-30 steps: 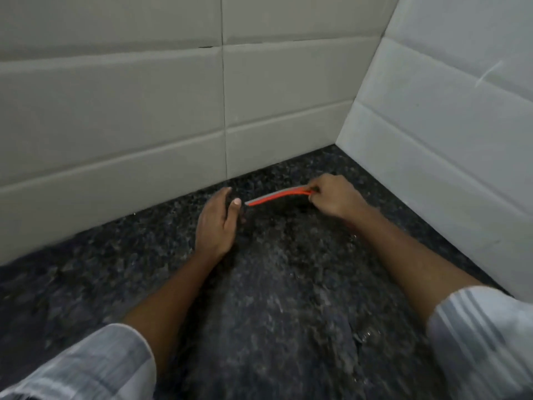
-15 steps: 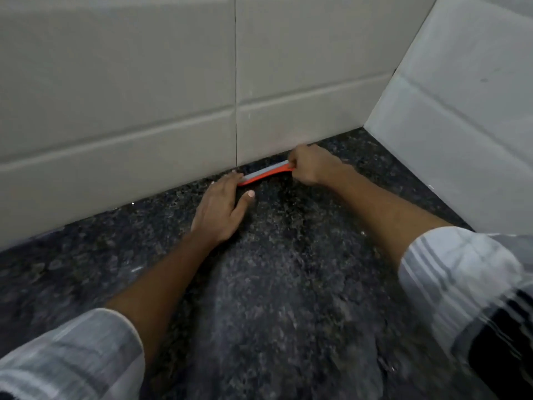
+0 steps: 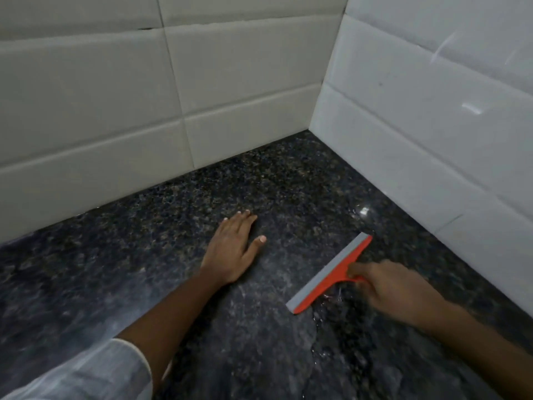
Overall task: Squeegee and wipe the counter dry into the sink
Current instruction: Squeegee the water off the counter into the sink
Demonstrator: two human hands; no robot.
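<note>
My right hand (image 3: pixel 395 287) grips the handle of an orange squeegee (image 3: pixel 331 274) with a grey rubber blade. The blade lies diagonally on the dark speckled granite counter (image 3: pixel 144 255), running from near right to far right. A wet film and streaks of water show on the counter just below the squeegee. My left hand (image 3: pixel 233 248) rests flat on the counter to the left of the squeegee, fingers together and pointing toward the back wall, holding nothing. No sink is in view.
White tiled walls meet in a corner at the back right: the back wall (image 3: pixel 144 96) and the right wall (image 3: pixel 432 111). The counter runs up to both. My sleeves show at the bottom edge.
My right hand has pulled the squeegee away from the foot of the back wall toward me and to the right. My left hand stayed flat on the counter.
</note>
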